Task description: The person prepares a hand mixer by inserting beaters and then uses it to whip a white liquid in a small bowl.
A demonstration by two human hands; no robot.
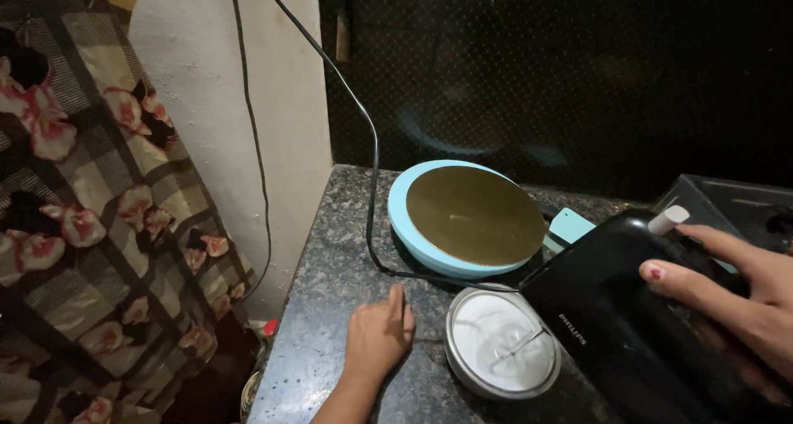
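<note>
Head view: a person's right hand (735, 296) grips a black hand mixer (628, 325) over a dark speckled stone counter (330, 308), fingers wrapped across its upper end, with the thumb, its nail painted red, pressed flat on the body. The mixer's long axis runs diagonally, from the lower right corner of the frame up toward the centre; a small white knob (667, 219) sticks out near its top edge. Its lower end is cut off by the frame, and the palm behind it is hidden. Thin wire beaters (520, 345) reach down from the mixer into a round metal bowl (502, 341) that sits on the counter just left of it; the bowl holds a smooth white batter or cream, and the beaters are hard to make out against it. The left hand (378, 335) rests on the counter just beside the bowl, fingers together and loosely curled, holding nothing. Behind the bowl stands a light blue turntable (467, 217) with a round golden board on top. A black cord (373, 168) drops from above, curves along the counter and runs toward the mixer. A floral checked curtain (91, 209) hangs at left beside a pale wall (248, 85). The background beyond the counter is dark and hard to read.
</note>
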